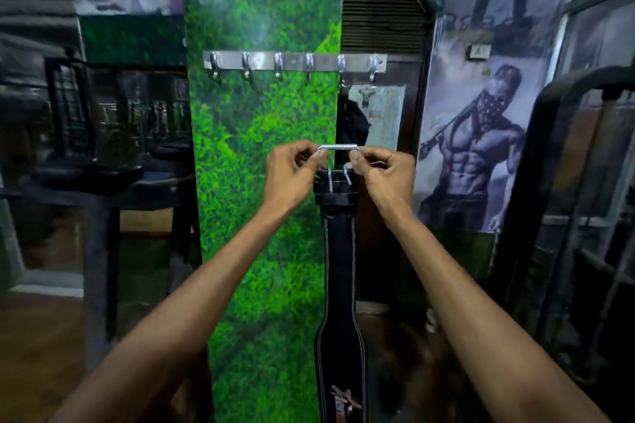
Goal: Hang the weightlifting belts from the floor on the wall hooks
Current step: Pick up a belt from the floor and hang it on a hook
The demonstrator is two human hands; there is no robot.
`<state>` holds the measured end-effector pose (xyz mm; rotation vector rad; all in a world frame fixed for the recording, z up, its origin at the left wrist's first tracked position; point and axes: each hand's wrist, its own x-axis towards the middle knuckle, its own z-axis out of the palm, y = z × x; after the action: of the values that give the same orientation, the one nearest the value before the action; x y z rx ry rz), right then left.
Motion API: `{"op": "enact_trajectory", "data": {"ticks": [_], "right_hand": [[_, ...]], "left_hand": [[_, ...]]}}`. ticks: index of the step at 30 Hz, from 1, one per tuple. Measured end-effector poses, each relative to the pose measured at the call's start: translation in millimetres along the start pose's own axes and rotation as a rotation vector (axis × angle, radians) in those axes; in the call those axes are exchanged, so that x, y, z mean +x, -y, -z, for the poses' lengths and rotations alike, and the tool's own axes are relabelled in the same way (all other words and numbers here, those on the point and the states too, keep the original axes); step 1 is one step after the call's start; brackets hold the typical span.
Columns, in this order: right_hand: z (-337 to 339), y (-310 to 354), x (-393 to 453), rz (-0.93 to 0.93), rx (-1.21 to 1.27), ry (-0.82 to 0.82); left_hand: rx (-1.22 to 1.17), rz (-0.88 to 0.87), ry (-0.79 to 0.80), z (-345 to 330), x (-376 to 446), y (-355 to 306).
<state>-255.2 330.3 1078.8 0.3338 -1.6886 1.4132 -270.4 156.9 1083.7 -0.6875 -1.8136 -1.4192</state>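
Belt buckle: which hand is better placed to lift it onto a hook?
Right, narrowly. Both hands pinch the buckle, but the right hand sits below the rack's right-end hooks, while the left hand is further left.

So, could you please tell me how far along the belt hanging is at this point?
Nothing looks hung yet: the hooks on the hook rail show no belt; a dark item hangs below its right end, unclear what. In hand: the left hand and right hand pinch the metal buckle of a black belt, held below the rail. Left: lifting it onto a hook. Other belts aren't visible.
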Motion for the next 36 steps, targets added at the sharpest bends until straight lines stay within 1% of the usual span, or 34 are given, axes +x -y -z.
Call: {"op": "enact_trajectory", "data": {"ticks": [3, 6, 9, 12, 14, 16, 21, 23, 26, 28, 32, 36], "right_hand": [[12.8, 4.9, 39.7, 0.039, -0.030, -0.040], [21.7, 12.4, 75.2, 0.066, -0.035, -0.136], [27.0, 23.4, 102.0, 0.080, -0.038, -0.205], [28.3, 27.0, 123.5, 0.070, 0.001, -0.229], [27.0, 24.6, 134.4, 0.035, 0.009, -0.215], [25.4, 21.4, 142.2, 0.005, 0.003, -0.189], [19.8, 3.3, 155.4, -0.087, 0.016, -0.121], [19.4, -3.6, 152.4, -0.118, 0.058, -0.104], [21.1, -15.0, 147.7, -0.136, 0.135, -0.078], [21.6, -18.4, 143.4, -0.168, 0.187, -0.076], [22.0, -28.7, 119.0, -0.234, 0.257, -0.072], [24.3, -51.9, 77.2, -0.288, 0.233, -0.135]], "left_hand": [[0.012, -0.017, -0.044, -24.1, 33.8, -19.9], [0.114, -0.090, -0.084, -43.5, 65.4, -44.9], [0.195, -0.124, -0.162, -58.5, 91.8, -60.2], [0.237, -0.101, -0.288, -72.9, 109.2, -69.7], [0.251, -0.079, -0.372, -80.5, 115.2, -73.5], [0.255, -0.075, -0.419, -85.2, 119.5, -75.9], [0.330, -0.012, -0.404, -89.9, 129.5, -65.8], [0.347, -0.061, -0.374, -89.1, 126.0, -56.8], [0.340, -0.182, -0.332, -85.0, 116.4, -51.8], [0.303, -0.204, -0.320, -82.9, 110.9, -48.5], [0.194, -0.076, -0.308, -81.7, 92.1, -27.0], [0.114, 0.045, -0.246, -74.8, 55.5, 7.3]]}}
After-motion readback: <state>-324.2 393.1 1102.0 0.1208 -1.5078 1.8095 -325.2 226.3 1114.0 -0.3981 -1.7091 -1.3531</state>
